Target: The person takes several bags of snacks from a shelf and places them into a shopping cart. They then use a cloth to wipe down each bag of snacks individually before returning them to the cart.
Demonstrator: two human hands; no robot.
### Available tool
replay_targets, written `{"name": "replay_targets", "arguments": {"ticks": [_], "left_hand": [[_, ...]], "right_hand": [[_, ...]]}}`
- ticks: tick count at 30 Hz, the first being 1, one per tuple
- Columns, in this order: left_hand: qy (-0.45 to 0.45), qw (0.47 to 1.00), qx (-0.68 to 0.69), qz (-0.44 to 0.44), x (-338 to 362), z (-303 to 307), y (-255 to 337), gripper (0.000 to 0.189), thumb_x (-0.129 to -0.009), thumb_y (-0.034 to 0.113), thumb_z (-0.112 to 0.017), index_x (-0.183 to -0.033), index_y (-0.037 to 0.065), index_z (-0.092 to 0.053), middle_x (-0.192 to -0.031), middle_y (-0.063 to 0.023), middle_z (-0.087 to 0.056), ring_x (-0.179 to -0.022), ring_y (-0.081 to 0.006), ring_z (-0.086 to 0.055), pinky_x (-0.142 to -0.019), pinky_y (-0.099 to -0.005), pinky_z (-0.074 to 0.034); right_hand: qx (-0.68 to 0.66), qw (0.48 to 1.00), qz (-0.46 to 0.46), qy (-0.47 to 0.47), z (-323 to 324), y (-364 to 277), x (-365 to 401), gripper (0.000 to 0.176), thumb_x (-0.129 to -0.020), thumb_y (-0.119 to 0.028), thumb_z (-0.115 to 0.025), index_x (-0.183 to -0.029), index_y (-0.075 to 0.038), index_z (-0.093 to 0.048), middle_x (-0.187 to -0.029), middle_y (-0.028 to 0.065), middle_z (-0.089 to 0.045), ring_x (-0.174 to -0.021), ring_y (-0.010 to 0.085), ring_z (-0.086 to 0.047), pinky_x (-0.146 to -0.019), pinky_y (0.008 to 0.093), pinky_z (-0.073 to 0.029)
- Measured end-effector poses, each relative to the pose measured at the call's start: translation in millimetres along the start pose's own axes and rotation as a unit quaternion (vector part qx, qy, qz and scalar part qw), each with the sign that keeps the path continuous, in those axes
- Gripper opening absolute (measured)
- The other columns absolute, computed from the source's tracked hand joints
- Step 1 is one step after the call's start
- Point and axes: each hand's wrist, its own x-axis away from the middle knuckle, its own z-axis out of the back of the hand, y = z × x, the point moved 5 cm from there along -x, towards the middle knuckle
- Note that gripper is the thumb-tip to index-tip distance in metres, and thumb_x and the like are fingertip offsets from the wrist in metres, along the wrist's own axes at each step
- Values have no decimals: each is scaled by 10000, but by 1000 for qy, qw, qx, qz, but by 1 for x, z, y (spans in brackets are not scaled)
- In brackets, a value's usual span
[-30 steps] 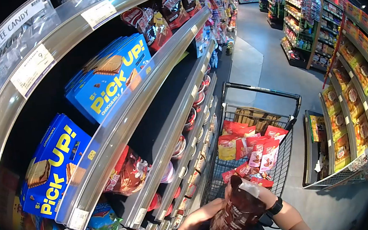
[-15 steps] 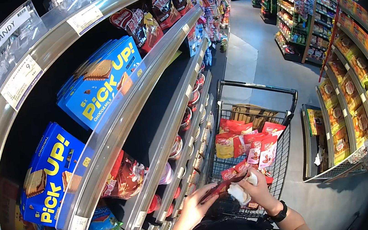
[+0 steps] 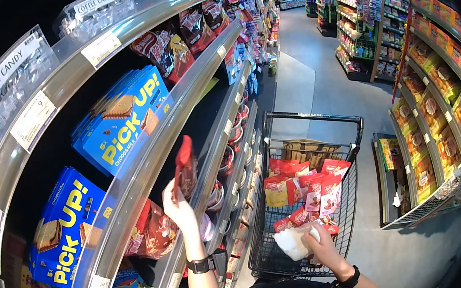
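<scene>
A dark red candy bag (image 3: 186, 169) is gripped in my left hand (image 3: 179, 206), raised at the edge of the left shelf, just above a brown-and-red bag (image 3: 152, 232) lying on the shelf below. My right hand (image 3: 322, 246) holds a crumpled white cloth (image 3: 293, 243) over the near end of the black wire cart (image 3: 351, 195). Inside the cart lie several red and pink bags (image 3: 331, 189) and a yellow-and-red one (image 3: 278, 191). Fingers of both hands are closed around what they hold.
Light blue boxes (image 3: 118, 120) and dark blue boxes (image 3: 62, 228) stand on the left shelf (image 3: 147, 166). Dark red bags (image 3: 164, 51) sit on a higher shelf. Round tubs (image 3: 225, 159) line a lower one. Yellow packs (image 3: 440, 141) fill the right rack. The grey aisle floor (image 3: 295, 81) runs ahead.
My left hand has moved up and left, away from my right hand, carrying the dark red bag to the shelf. The white cloth stays in my right hand, now more visible.
</scene>
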Motion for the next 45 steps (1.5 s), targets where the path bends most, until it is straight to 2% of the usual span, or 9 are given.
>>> {"name": "replay_targets", "arguments": {"ticks": [12,15,16,21,28,33,38,41,45], "left_hand": [[59,992,-84,70,-8,14,-33,460,-885,132,-516,-1258,-89,-361,-1206,-264,-472,-1133,-338,-462,-994,-375,-321],[74,982,-153,81,1,15,-61,466,-886,205,-556,-1218,-85,-407,-1126,-224,-533,-1008,-271,-517,-900,-337,-388],[37,991,-57,115,4,9,-29,613,-885,198,-545,-1334,-79,-233,-1334,-280,-330,-1218,-338,-380,-1040,-381,-271],[-25,975,-144,168,51,11,-44,784,-878,249,-549,-1386,-82,-51,-1456,-265,-68,-1369,-319,-73,-1111,-364,-55],[-182,977,-111,-16,103,-18,40,683,-825,68,-540,-1379,-38,-156,-1439,-241,-153,-1359,-338,-117,-1097,-430,-102],[-234,863,-370,-253,35,-94,34,407,-822,200,-580,-1155,-19,-499,-1202,-176,-496,-1231,-355,-370,-1062,-501,-206],[-317,632,-691,-153,-14,-137,-36,630,-843,515,-466,-1255,39,-473,-1268,-102,-488,-1243,-249,-371,-1087,-418,-148],[-375,617,-688,-75,-23,-132,-58,608,-860,535,-418,-1203,47,-535,-1201,-83,-557,-1167,-210,-454,-1082,-396,-148],[-349,595,-703,-175,-12,-112,-61,605,-833,559,-435,-1059,32,-628,-1082,-105,-613,-1082,-233,-513,-1067,-413,-176]], "right_hand": [[-8,997,-71,-21,0,19,12,243,-871,-169,-546,-1044,1,-546,-924,126,-594,-863,198,-578,-774,299,-441],[-11,998,-57,-25,-2,8,13,250,-880,-186,-545,-1056,-8,-547,-922,121,-602,-852,181,-580,-762,298,-447],[-29,996,-73,-46,-4,11,13,262,-884,-201,-544,-1067,-13,-546,-930,118,-606,-854,178,-580,-763,298,-448],[12,989,-97,-115,-17,16,16,311,-902,-272,-524,-1110,-42,-540,-955,123,-615,-872,191,-589,-780,301,-447],[33,978,-112,-175,-25,21,19,359,-906,-351,-498,-1143,-85,-535,-961,149,-621,-889,235,-605,-789,324,-452],[53,975,-123,-178,-23,19,23,355,-904,-346,-500,-1144,-88,-534,-943,163,-626,-884,267,-616,-775,331,-460],[87,964,-134,-215,-26,15,31,359,-898,-355,-504,-1148,-100,-536,-948,166,-632,-878,270,-622,-774,338,-463],[102,965,-93,-222,-23,18,35,366,-892,-359,-508,-1150,-101,-540,-956,162,-635,-874,268,-625,-775,342,-465],[59,970,-137,-189,-14,40,43,377,-887,-354,-514,-1133,-70,-553,-951,162,-634,-868,267,-622,-776,338,-464]]}}
